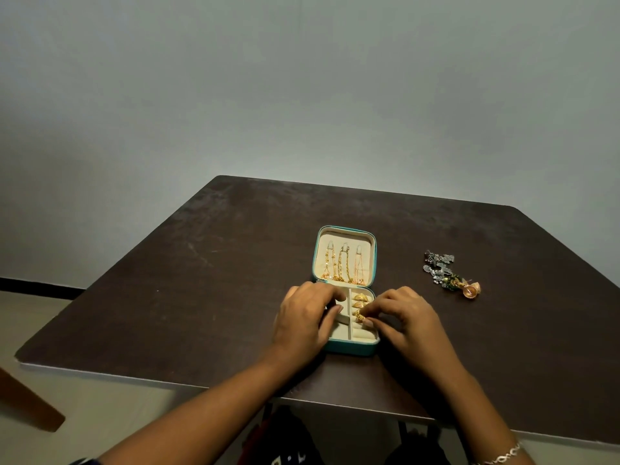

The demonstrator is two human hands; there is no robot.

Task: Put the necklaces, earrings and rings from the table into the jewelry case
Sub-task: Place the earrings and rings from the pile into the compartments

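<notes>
An open teal jewelry case (349, 349) with cream lining lies on the dark table (208, 283). Three gold necklaces (342, 265) hang in its raised lid. Gold rings (361, 298) sit in the ring rolls on the right side of the tray. My right hand (407, 318) pinches a gold ring (359, 317) at the ring rolls with curled fingertips. My left hand (307, 318) rests on the left side of the tray, fingers bent over the compartments and thumb on a divider. A pile of silver, green and gold earrings (448, 275) lies on the table to the right of the case.
The table's front edge runs just below my wrists. A wooden chair leg (27, 402) shows at the lower left. Dark cloth and table legs are under the table. A silver bracelet (501, 458) is on my right wrist.
</notes>
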